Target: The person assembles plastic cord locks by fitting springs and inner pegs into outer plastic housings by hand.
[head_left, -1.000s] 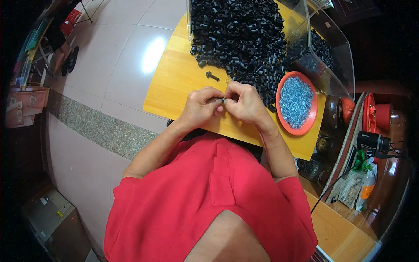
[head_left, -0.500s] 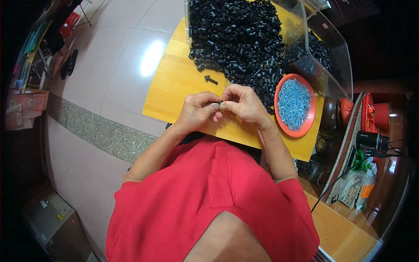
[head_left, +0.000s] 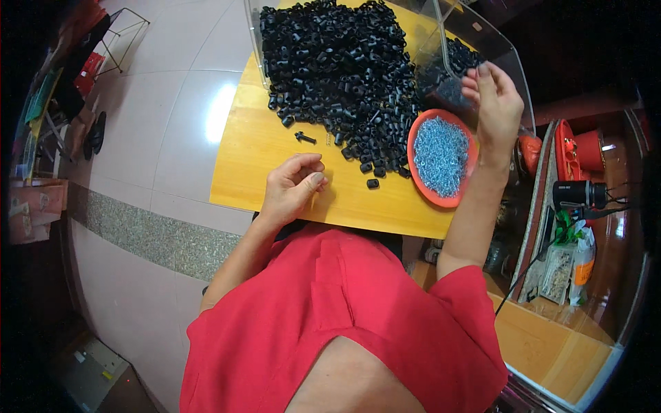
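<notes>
My left hand [head_left: 292,187] hovers over the near edge of the yellow table [head_left: 237,162], thumb and fingers curled together; what they hold, if anything, is hidden. Lifted at the far right, my right hand [head_left: 497,103] is bent inward by a clear plastic box [head_left: 443,41], and I cannot make out anything in its fingers. A big pile of small black plastic barrels [head_left: 337,65] covers the table's far part. Below the right hand, a red plate [head_left: 444,201] holds small silvery springs [head_left: 441,155]. A dark T-shaped piece [head_left: 305,138] and a tiny spring [head_left: 329,139] lie before the pile.
More black parts [head_left: 458,58] are inside the clear box. Right of the table, a shelf carries a black camera-like device [head_left: 580,195], a red container [head_left: 590,150] and plastic packages [head_left: 582,265]. At far left a person's dark shoe [head_left: 98,134] rests on the tiled floor.
My hands were together over the table edge and have parted. The right swung far right and away to the clear box; the left stayed near. The view has shifted slightly.
</notes>
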Demonstrator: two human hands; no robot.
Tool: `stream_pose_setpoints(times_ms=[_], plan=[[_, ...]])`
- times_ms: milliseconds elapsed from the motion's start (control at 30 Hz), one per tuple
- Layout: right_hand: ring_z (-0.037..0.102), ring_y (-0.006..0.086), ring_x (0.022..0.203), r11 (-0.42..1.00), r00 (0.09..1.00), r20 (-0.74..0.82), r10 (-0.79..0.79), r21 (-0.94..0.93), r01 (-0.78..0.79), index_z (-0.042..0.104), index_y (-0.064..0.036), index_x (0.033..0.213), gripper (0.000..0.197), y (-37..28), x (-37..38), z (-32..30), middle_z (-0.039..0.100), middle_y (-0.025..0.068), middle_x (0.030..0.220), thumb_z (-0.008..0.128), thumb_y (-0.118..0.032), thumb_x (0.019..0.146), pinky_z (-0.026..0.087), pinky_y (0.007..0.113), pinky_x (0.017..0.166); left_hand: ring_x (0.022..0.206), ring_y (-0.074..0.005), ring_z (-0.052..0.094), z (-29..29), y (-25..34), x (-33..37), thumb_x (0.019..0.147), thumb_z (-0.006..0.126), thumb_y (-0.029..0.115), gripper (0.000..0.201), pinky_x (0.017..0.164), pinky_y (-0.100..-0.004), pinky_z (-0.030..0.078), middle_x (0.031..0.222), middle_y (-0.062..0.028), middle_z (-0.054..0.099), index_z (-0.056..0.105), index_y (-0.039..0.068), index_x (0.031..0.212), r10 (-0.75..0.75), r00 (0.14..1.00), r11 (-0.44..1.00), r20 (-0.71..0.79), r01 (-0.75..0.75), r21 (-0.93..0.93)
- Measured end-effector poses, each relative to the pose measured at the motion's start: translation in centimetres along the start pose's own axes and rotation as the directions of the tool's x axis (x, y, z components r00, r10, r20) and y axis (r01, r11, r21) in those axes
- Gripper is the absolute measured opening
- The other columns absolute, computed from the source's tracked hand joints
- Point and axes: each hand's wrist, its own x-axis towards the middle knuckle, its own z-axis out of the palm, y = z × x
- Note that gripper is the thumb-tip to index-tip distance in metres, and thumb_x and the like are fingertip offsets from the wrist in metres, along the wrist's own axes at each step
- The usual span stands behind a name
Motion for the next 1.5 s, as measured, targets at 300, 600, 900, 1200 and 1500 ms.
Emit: stream_pose_setpoints(times_ms=[300,600,900,1200,1500], plan=[[0.056,0.0281,0.071,0.618,0.683,0.707,-0.187,-0.456,0.641,0.06,-0.0014,0.082,0.012,6.0,-9.1,5.1,0.056,0.0122,0.074,0.062,-0.004,0.071,0.045,0.035,0.064,0.075,-0.0145,0.059,-0.1,0.3,-0.2,0.082,0.056,0.0,0.024,0.064,-0.0251,0.049,0.09,-0.0091,0.058,0.053,-0.004,0.106,0.021,1.0,1.0,0.011,-0.021,-0.016],[0.051,0.0274,0.078,0.412,0.541,0.83,-0.136,-0.449,0.793,0.059,-0.0044,0.073,0.008,7.5,-10.1,7.8,0.049,0.0108,0.076,0.054,-0.003,0.066,0.045,0.036,0.066,0.068,-0.0286,0.055,-3.1,2.7,3.7,0.068,0.06,-0.004,0.022,0.059,-0.0332,0.045,0.081,-0.0158,0.054,0.059,-0.002,0.09,0.566,0.823,0.531,-0.045,-0.322,0.784],[0.049,0.0266,0.075,0.435,0.525,0.825,-0.21,-0.402,0.806,0.057,-0.0031,0.069,0.004,8.6,-10.3,8.4,0.048,0.0106,0.074,0.054,-0.006,0.067,0.044,0.036,0.064,0.076,-0.0319,0.055,-3.0,2.8,6.7,0.067,0.063,0.002,0.012,0.067,-0.0372,0.045,0.08,-0.0146,0.057,0.061,0.0,0.078,0.508,0.855,0.229,0.1,-0.246,0.942],[0.05,0.0065,0.064,0.985,0.787,0.616,0.035,-0.154,0.077,0.064,0.0,0.087,0.011,7.2,-10.3,7.6,0.058,0.0021,0.076,0.059,-0.003,0.078,0.039,0.02,0.054,0.065,-0.0126,0.054,-2.3,3.0,3.9,0.079,0.059,0.006,0.011,0.059,-0.0242,0.044,0.074,-0.0052,0.059,0.061,-0.002,0.087,0.175,0.977,0.934,-0.122,-0.125,0.336],[0.058,0.01,0.075,0.841,0.702,0.661,0.266,0.196,-0.504,0.063,0.0021,0.09,0.012,5.6,-12.6,7.4,0.062,0.0049,0.082,0.058,-0.002,0.081,0.046,0.021,0.068,0.065,-0.0077,0.055,-0.2,2.1,1.7,0.083,0.056,0.005,0.013,0.058,-0.0194,0.045,0.079,-0.0047,0.062,0.06,-0.001,0.095,-0.023,0.999,0.979,0.024,0.027,-0.204]])
